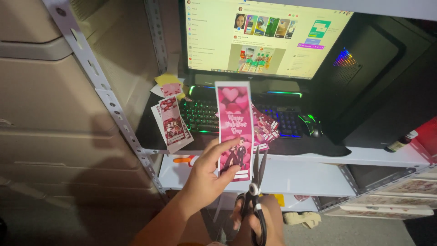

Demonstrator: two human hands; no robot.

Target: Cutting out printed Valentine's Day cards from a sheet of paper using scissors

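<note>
Above a dim desk (314,148) carrying a lit keyboard (200,116) and monitor (264,36), the left hand (207,175) fingers pinch a pink card (234,130) upright, while the right hand (248,218) grips open scissors (256,191) at its lower edge.

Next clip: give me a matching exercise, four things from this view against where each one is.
Things:
1. pink card strip
2. scissors
3. computer mouse
4. stack of cut cards

Places:
A. on the dark desk, right of the keyboard
B. in the right hand, blades open at the strip's right edge
C. on the desk's left end, beside the metal rack post
D. held upright in the left hand, in front of the monitor

Pairs: 1-D, 2-B, 3-A, 4-C
</note>
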